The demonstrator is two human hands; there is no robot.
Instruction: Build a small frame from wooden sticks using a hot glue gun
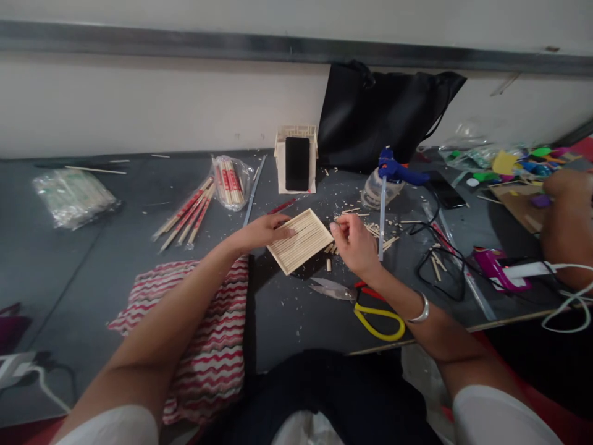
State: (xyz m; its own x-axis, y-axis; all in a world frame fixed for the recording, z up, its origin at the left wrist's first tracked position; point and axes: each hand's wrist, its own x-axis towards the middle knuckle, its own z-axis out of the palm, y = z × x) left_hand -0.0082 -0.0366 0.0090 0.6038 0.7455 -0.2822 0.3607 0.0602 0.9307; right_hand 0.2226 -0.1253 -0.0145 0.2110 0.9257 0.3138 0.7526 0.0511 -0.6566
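My left hand (273, 232) grips a small rectangular tray of pale wooden sticks (301, 242) by its left side, thumb over the slatted inside. The tray is held tilted above the dark table. At its right corner, my right hand (354, 244) is closed with thumb and fingertips pinched together. What those fingers hold, if anything, is too small to make out. Cut stick pieces (370, 232) lie scattered behind and below the right hand. Scissors with yellow and red handles (377, 321) rest just in front of it.
A blue glue gun (401, 170) leans on a plastic container (375, 196). A phone (297, 164) stands against a small stick-built holder (281, 170). Wrapped chopsticks (189, 213) and a striped cloth (213, 334) are to the left. Another person's arm (567, 228) and cables (574, 300) are at right.
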